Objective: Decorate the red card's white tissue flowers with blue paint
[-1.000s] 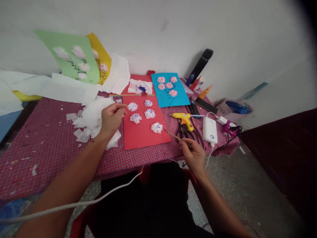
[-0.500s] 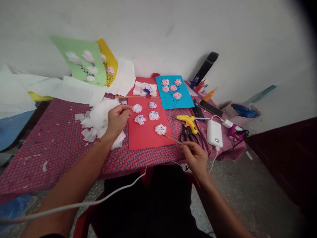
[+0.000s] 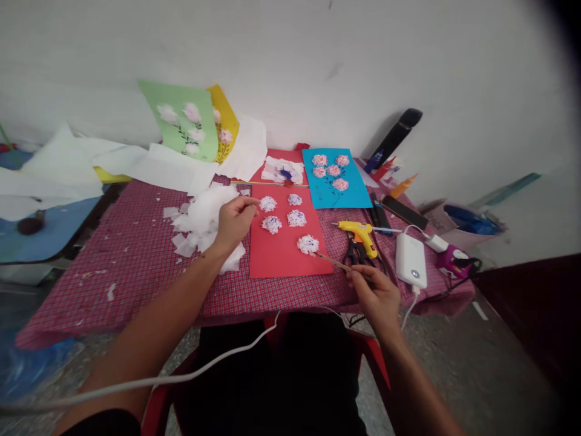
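Note:
My right hand (image 3: pixel 374 295) is closed around a thin paintbrush (image 3: pixel 334 261). Its tip meets the lower edge of a white crumpled-paper flower (image 3: pixel 308 244), dotted with purple-blue, on a red sheet (image 3: pixel 284 257). Several more such flowers sit on the upper half of that sheet. At the sheet's left edge is my left hand (image 3: pixel 236 223), index finger stretched out close to the upper-left flower (image 3: pixel 267 204). Thumb and index look slightly apart, with nothing visible between them. A pile of torn white tissue (image 3: pixel 206 212) lies beside and partly under that hand.
Behind the red sheet lies a paint-stained tissue (image 3: pixel 275 171); a blue flower picture (image 3: pixel 358 194) is to its right. Further right are a yellow glue gun (image 3: pixel 356 229), scissors (image 3: pixel 351 253), a white power bank (image 3: pixel 411 260) and paint tubes (image 3: pixel 403 185). A white cable (image 3: pixel 218 356) crosses in front.
The whole view has shifted, so the table sits further right and slightly lower. Both hands keep nearly the same places over the sheet, and the brush tip stays at the lower-right flower.

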The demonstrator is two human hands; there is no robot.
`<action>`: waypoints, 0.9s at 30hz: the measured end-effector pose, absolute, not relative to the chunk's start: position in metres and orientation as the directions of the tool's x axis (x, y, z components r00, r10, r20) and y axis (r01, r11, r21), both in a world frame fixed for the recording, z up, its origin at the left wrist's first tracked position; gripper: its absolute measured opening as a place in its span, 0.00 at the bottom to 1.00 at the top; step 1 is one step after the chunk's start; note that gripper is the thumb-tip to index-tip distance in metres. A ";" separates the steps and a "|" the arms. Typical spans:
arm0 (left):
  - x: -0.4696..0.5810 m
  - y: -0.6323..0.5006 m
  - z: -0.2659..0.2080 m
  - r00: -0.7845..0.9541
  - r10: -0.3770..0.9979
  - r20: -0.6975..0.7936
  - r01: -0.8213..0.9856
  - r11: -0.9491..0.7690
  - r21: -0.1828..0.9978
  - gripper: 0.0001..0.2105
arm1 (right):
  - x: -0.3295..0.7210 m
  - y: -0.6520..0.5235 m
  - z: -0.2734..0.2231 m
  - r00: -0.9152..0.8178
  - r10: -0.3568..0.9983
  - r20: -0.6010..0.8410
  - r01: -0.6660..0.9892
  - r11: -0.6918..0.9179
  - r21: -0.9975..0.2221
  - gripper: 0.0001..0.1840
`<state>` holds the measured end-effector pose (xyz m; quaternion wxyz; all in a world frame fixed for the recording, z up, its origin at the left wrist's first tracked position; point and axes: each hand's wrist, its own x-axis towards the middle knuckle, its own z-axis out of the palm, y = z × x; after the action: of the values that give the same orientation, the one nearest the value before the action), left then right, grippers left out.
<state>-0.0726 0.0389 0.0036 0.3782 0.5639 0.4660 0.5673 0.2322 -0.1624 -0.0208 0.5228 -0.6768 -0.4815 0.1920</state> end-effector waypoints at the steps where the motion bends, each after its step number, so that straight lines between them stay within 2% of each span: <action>1: -0.073 0.039 0.004 -0.069 0.955 0.290 0.092 -0.283 0.955 0.09 | 0.234 -0.159 -0.016 0.475 0.842 0.255 0.444 0.021 -0.896 0.11; 5: -0.073 0.039 0.003 -0.059 0.954 0.295 0.080 -0.290 0.954 0.09 | 0.238 -0.127 0.020 0.478 0.817 0.323 0.433 0.101 -0.896 0.12; 10: -0.074 0.039 0.002 -0.058 0.959 0.278 0.071 -0.274 0.959 0.09 | 0.234 -0.035 0.052 0.293 0.819 0.493 0.686 0.179 -0.705 0.11; 17: -0.074 0.040 0.003 -0.058 0.961 0.272 0.091 -0.266 0.960 0.10 | 0.210 0.085 0.030 0.182 0.885 0.428 0.759 0.150 -0.634 0.14; 27: -0.072 0.038 0.005 -0.055 0.963 0.264 0.061 -0.261 0.963 0.09 | 0.194 0.138 0.025 0.136 0.905 0.404 0.829 0.120 -0.547 0.16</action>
<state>-0.0716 0.0384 0.0046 0.4002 0.5591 0.4577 0.5638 0.1942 0.1383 0.0250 0.3614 -0.6613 -0.6552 0.0526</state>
